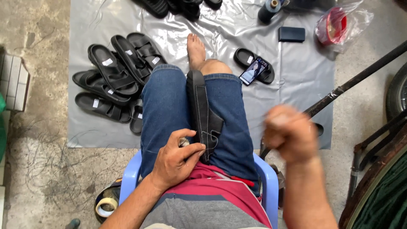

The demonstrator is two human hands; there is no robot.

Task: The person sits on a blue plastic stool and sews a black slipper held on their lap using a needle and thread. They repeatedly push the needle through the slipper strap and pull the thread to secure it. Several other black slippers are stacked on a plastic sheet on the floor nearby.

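A black sandal with white stitching stands wedged between my thighs, sole edge up. My left hand grips its near end, fingers curled over the strap. My right hand is raised to the right of my lap, blurred, closed in a fist; whether it pinches a thread or needle is not visible. I sit on a light blue plastic chair in blue denim shorts.
A grey plastic sheet covers the concrete floor. A pile of black sandals lies at the left. A phone rests on another sandal. A thread spool, dark box, bagged red item, tape roll.
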